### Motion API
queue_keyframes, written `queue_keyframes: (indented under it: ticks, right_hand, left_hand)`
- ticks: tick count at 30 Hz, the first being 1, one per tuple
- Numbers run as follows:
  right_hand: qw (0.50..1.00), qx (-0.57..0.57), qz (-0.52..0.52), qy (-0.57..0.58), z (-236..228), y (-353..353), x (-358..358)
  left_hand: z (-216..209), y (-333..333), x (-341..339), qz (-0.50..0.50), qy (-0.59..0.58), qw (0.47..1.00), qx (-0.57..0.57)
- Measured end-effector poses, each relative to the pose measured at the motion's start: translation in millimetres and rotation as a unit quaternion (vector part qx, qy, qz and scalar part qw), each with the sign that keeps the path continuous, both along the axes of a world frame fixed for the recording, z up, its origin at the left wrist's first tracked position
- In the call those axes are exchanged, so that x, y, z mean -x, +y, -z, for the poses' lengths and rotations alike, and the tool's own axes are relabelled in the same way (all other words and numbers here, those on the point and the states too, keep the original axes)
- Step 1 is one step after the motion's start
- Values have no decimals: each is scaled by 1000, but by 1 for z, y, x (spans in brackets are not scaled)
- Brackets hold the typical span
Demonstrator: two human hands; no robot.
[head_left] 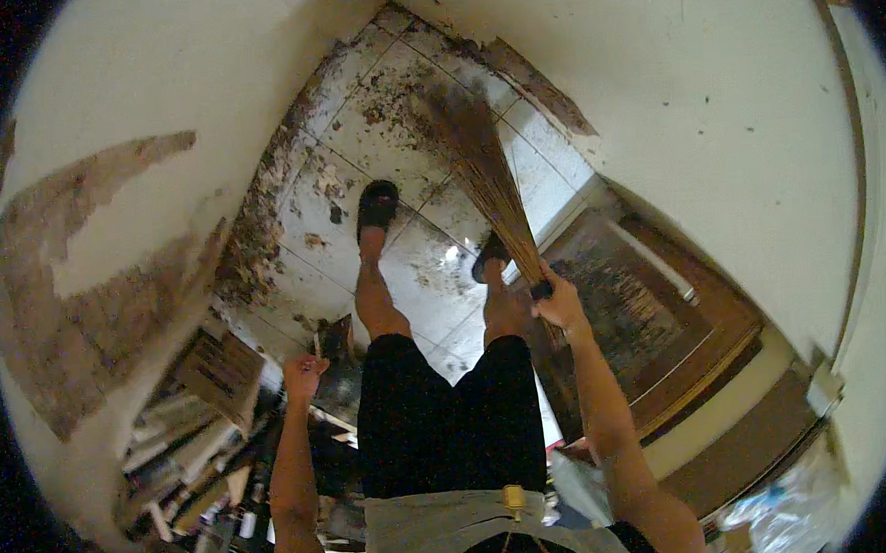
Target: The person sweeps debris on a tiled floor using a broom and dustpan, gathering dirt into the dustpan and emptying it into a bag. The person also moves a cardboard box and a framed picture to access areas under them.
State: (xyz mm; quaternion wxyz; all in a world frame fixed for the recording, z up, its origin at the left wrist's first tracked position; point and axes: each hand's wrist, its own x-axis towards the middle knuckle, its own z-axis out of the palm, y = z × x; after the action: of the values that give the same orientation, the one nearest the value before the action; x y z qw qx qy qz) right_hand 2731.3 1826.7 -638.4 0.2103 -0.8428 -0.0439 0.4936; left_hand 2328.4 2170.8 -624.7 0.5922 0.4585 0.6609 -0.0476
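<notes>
White square-tiled floor [440, 312] lies open between the cream left wall [241, 47] and cream right wall [673, 84], dark crumbly debris [251, 251] crowding its left edge. Long brown thin-stick broom [488, 179], far end fanned and blurred, slants over the tiles. Right hand [562, 305]: fingers wrapped round its near end; left hand [306, 376]: curled, cannot tell whether pinching.

The floor of white square tiles [443, 322] carries loose, crumbly dark-brown debris [251, 236], strewn from 9 to 12 o'clock, and 2 worn black slippers [377, 202], 1 at 11 o'clock.
</notes>
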Motion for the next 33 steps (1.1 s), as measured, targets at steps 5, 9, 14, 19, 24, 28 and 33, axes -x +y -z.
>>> queue_keyframes:
  ticks: [5, 9, 14, 19, 24, 28, 33]
  right_hand:
    - [997, -60, -16, -41, -25, -51, -59]
    - [982, 8, -176, -70, 44, -25, -100]
    - [989, -18, -134, -53, 6, -48, -57]
    - [993, -66, -65, -65, 17, -30, -98]
    - [962, -13, -260, -84, 72, -10, -80]
    - [970, -17, -243, -23, -4, -48, -36]
    - [958, -155, -185, -155, -13, 14, -95]
  left_hand:
    - [-9, -108, 47, -153, -82, 985, 0]
    - [-1, -164, 65, -150, -18, 988, -12]
    - [-1, -192, 77, -84, 13, 995, -49]
    - [1, -202, 87, -120, 2, 993, -15]
    - [-8, -201, 77, -11, 88, 993, -74]
    - [-18, -201, 74, 63, 134, 979, -139]
    - [3, -212, 97, -86, 19, 993, -82]
